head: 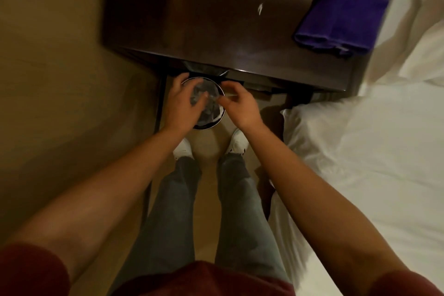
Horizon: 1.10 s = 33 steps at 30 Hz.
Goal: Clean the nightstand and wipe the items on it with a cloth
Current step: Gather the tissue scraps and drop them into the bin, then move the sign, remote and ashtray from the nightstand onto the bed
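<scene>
The dark wooden nightstand [216, 31] fills the top of the view. A folded purple cloth [341, 12] lies on its right side, and two small white scraps [260, 9] lie on its top. Below the front edge, a small round waste bin [209, 126] stands on the floor with crumpled rubbish inside. Both hands hover over the bin. My left hand [182, 103] curls around a crumpled clear wrapper [203, 95]. My right hand [240, 107] pinches the wrapper's other end between thumb and forefinger. The wrapper is blurred.
A bed with white sheets and a pillow [360, 151] runs along the right, close to the nightstand. A beige wall [60, 79] is on the left. My feet in white shoes [183, 149] stand just behind the bin in the narrow gap.
</scene>
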{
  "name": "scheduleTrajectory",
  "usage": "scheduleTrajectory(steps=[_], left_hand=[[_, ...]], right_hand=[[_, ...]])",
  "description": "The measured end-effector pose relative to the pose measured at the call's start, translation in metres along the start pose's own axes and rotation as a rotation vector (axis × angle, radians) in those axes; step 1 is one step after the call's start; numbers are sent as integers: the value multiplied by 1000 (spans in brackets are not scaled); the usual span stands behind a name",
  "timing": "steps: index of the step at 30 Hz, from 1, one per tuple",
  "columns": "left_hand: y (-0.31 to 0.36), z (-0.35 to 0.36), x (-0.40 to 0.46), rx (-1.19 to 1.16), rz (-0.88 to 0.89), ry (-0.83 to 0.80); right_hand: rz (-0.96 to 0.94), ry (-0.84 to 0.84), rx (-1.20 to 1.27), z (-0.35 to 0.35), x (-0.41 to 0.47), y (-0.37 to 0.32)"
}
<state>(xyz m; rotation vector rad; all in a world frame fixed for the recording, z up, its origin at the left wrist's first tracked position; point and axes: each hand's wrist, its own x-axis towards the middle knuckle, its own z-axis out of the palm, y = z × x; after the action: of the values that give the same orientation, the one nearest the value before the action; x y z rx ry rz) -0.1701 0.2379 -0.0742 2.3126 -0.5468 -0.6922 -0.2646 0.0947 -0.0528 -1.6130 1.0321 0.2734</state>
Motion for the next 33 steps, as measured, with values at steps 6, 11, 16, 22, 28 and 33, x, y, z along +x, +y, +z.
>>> scheduleTrajectory(steps=[6,11,16,22,28,33], left_hand=[[69,-34,5,28,83,66],[112,-53,21,36,151,129],[149,-80,35,123,107,145],[177,-117,60,218,204,211],[174,-139,94,208,246,240],[177,-154,124,112,244,236]], right_hand=[[-189,153,-25,-58,-22,-34],[-256,197,17,-92,-17,-60],[-312,210,-5,-116,-13,-94],[-450,270,-48,-136,-7,-129],[-519,345,-85,-138,-9,-153],[-460,469,-51,-153,-16,-155]])
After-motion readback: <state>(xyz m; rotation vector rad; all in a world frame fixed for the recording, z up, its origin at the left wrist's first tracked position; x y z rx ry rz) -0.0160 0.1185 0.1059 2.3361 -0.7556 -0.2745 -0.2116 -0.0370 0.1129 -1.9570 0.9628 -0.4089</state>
